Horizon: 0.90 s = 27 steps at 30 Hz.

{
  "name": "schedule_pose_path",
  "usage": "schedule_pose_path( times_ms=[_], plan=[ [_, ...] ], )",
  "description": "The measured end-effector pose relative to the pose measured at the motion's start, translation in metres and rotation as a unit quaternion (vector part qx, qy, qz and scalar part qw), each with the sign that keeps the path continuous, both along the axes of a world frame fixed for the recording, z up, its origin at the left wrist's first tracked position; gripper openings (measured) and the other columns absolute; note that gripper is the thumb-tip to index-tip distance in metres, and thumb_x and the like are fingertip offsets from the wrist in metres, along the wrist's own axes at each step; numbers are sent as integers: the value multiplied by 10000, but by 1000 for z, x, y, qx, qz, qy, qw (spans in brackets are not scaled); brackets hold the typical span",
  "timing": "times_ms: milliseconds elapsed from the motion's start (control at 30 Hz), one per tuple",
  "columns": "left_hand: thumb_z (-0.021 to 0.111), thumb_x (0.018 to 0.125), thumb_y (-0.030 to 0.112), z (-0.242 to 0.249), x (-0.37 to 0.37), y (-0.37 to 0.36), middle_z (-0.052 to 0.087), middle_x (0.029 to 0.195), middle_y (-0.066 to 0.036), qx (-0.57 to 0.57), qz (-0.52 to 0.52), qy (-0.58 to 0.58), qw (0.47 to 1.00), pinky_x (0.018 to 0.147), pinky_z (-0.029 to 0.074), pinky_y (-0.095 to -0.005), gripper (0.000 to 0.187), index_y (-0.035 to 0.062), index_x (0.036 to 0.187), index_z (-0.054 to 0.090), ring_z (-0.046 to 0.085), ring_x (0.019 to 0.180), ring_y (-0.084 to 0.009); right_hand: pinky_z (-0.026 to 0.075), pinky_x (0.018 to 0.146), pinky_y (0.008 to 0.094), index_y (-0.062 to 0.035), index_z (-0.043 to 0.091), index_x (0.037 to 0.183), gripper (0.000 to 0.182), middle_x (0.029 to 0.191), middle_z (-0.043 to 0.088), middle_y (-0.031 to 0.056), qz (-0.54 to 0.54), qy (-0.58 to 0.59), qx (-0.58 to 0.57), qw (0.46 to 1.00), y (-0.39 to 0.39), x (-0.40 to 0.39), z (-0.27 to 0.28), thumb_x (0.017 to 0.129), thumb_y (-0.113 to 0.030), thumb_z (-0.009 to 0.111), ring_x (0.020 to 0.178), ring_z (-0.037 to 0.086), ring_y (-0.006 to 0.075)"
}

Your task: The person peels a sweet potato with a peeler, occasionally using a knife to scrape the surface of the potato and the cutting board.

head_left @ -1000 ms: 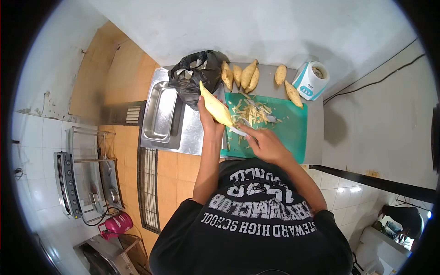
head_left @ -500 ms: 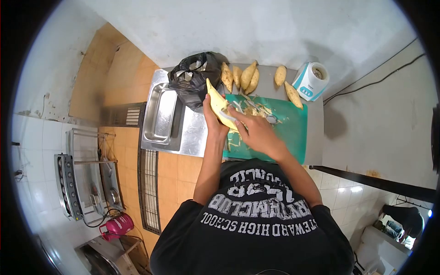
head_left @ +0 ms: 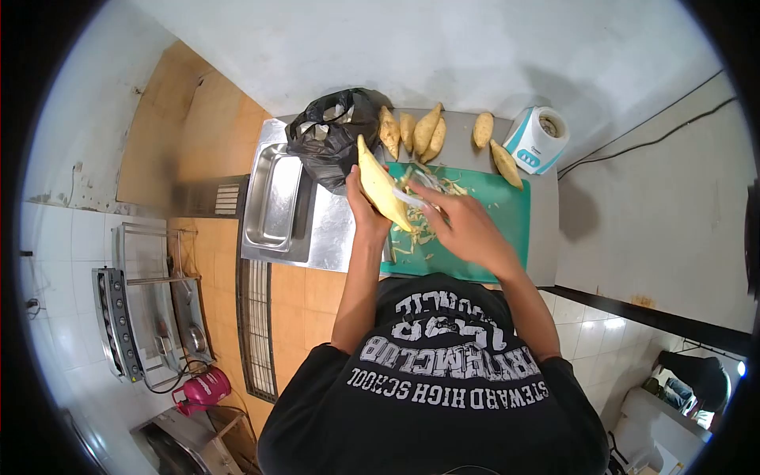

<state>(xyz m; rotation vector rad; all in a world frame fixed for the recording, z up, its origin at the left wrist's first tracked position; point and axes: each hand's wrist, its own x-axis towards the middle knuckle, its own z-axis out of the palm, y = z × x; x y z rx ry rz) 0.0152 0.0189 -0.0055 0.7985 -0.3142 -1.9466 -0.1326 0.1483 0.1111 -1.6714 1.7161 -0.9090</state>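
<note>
My left hand (head_left: pixel 366 207) is wrapped round a large sweet potato (head_left: pixel 378 186), its flesh pale yellow and mostly bare of skin, held tilted over the left side of the green cutting board (head_left: pixel 507 229). In my right hand (head_left: pixel 467 223) is a pale peeler (head_left: pixel 407 198), close against the right side of the sweet potato; the fingers are slightly blurred and partly cover it. Thin peel strips (head_left: pixel 423 231) lie scattered on the board beneath both hands.
Several unpeeled sweet potatoes (head_left: pixel 427 124) lie along the wall behind the board. A black plastic bag (head_left: pixel 332 146) stands at the left, beside a steel sink basin (head_left: pixel 273 198). A white and blue blender base (head_left: pixel 537 141) stands at the back right.
My right hand has moved slightly right and down with the peeler, away from the upper part of the sweet potato. The left hand keeps its hold, with the sweet potato turned slightly.
</note>
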Motion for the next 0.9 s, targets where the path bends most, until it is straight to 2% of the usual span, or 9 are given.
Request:
schedule_pose_path(
  times_ms=[233, 300, 500, 633, 700, 767, 800, 833, 900],
  plan=[
    [405, 1053, 456, 12, -11, 17, 669, 1061, -89, -23, -38, -12, 999, 852, 537, -373, 469, 60, 1220, 592, 659, 954, -218, 509, 741, 528, -173, 604, 1379, 395, 808, 678, 224, 17, 89, -78, 993, -29, 15, -32, 993, -218, 531, 782, 657, 424],
    [394, 1066, 434, 11, -8, 18, 665, 1063, -96, -16, -28, -36, 999, 838, 545, -383, 457, 51, 1227, 583, 663, 936, -222, 506, 835, 526, -162, 594, 1397, 408, 921, 697, 231, 30, 65, 36, 997, -12, 17, -21, 995, -203, 529, 876, 652, 444],
    [411, 1052, 524, -11, 1, 6, 649, 1006, -100, -41, -30, -108, 993, 755, 554, -387, 529, 60, 1253, 566, 654, 854, -229, 510, 803, 528, -196, 615, 1376, 392, 884, 694, 225, 47, 124, 88, 987, 26, 9, -40, 992, -213, 538, 832, 657, 426],
    [414, 1047, 535, -1, 4, 2, 638, 1036, -129, -35, -21, -98, 994, 791, 553, -404, 566, 49, 1310, 535, 647, 955, -268, 520, 763, 512, -186, 604, 1382, 396, 866, 685, 241, 61, 102, 75, 990, 40, -1, -43, 995, -226, 532, 821, 661, 423],
    [435, 1045, 498, -4, 0, 5, 640, 1084, -151, -27, -1, -60, 998, 850, 548, -395, 562, 24, 1333, 521, 642, 1036, -287, 512, 710, 473, -162, 595, 1392, 396, 836, 675, 243, -1, -11, 59, 998, 35, -5, -29, 1005, -213, 527, 763, 662, 395],
    [445, 1037, 477, -14, 3, 2, 636, 1149, -166, -29, -66, 53, 996, 916, 533, -393, 577, 0, 1358, 502, 638, 1084, -300, 504, 693, 462, -151, 589, 1397, 397, 824, 669, 242, -30, -50, 85, 995, 22, -11, -30, 1008, -207, 528, 737, 664, 378],
    [491, 1040, 355, -11, 4, 4, 638, 1176, -162, -23, -89, 60, 994, 978, 512, -416, 464, -25, 1304, 522, 637, 1096, -294, 496, 675, 452, -141, 584, 1402, 398, 812, 663, 242, -59, -87, 111, 988, 18, -14, -30, 1012, -202, 529, 711, 665, 361],
    [491, 1040, 355, -14, 2, 5, 638, 1176, -162, -26, -92, 62, 994, 978, 512, -416, 464, -25, 1304, 522, 637, 1096, -294, 496, 675, 452, -141, 584, 1402, 398, 812, 663, 242, -62, -86, 108, 989, 19, -16, -38, 1012, -202, 529, 711, 665, 361],
    [541, 1031, 205, -28, -1, 1, 633, 1188, -137, -69, -86, 5, 994, 1012, 500, -416, 324, -31, 1253, 543, 619, 1136, -270, 480, 649, 440, -136, 561, 1422, 420, 786, 647, 241, -109, -85, 42, 990, 16, -22, -72, 1007, -200, 547, 678, 667, 332]
  ],
)
